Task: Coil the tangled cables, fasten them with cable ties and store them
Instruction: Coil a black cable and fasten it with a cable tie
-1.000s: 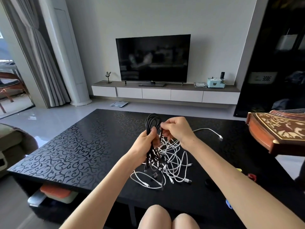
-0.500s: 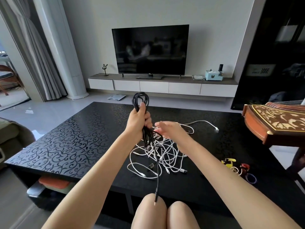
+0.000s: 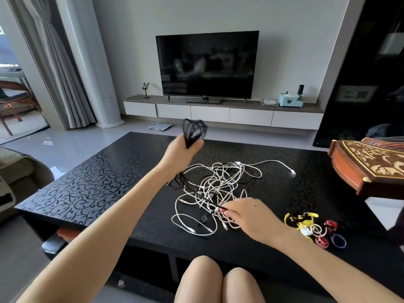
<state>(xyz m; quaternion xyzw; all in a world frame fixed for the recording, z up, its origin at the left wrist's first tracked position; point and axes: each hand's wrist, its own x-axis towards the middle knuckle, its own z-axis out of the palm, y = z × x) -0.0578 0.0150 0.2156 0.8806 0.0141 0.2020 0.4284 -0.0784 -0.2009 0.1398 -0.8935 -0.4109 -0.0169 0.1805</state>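
Black cable: gathered into loose loops and held up above the far middle of the surface; its tail trails down under the wrist toward the heap.
White cables: one tangled heap lying on the surface, centre right; a single end strays toward the far right.
Progress: early, by judgement. One cable is part-coiled, none is tied, none is stored, and the white heap is unsorted.
Left hand: fingers curled tight round the base of the black loops.
Right hand: fingers drawn together, pinching strands at the near edge of the heap; which strand cannot be told.
Cable ties: yellow, red and blue, lying loose just right of the right hand, unused.
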